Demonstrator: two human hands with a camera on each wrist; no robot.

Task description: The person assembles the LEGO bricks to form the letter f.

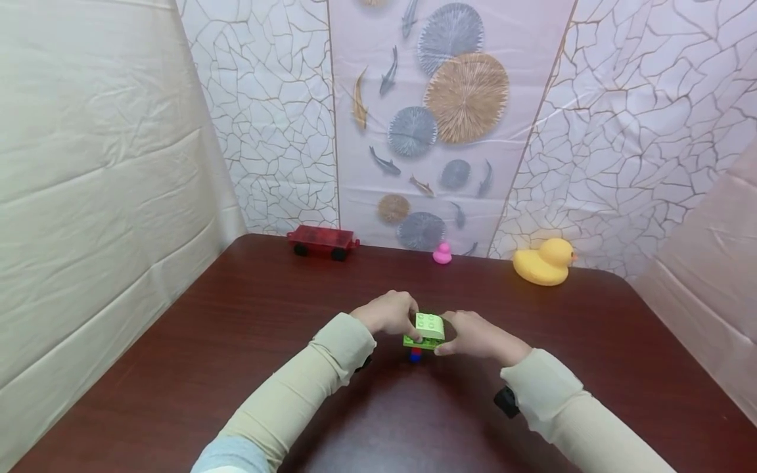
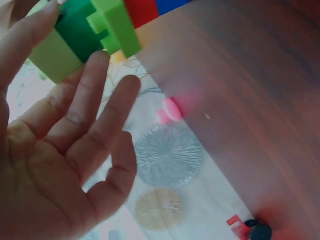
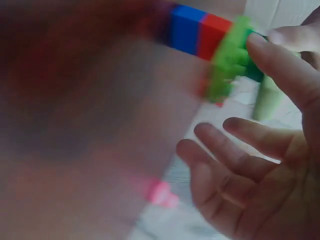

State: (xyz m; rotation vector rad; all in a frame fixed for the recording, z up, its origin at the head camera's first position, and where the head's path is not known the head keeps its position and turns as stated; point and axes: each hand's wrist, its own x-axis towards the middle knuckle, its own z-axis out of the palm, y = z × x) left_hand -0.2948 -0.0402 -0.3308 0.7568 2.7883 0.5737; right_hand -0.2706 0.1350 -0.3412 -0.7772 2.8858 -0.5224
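A small brick stack stands on the table between both hands. Its bottom is a blue brick (image 3: pixel 186 30), then a red brick (image 3: pixel 212 37), a wider lime green plate (image 2: pixel 119 27), a dark green brick (image 2: pixel 80 32) and a pale green curved brick (image 1: pixel 430 324) on top. My left hand (image 1: pixel 387 313) pinches the upper bricks between thumb and index finger, its other fingers spread loosely. On the other side is my right hand (image 1: pixel 476 336), its thumb at the dark green brick and its fingers loosely bent, apart from the stack in the right wrist view.
Along the far edge of the brown table (image 1: pixel 236 315) are a red toy wagon (image 1: pixel 322 240) with black wheels at left, a small pink duck (image 1: pixel 442 253) in the middle and a larger yellow duck (image 1: pixel 543 263) at right. Patterned cloth hangs behind.
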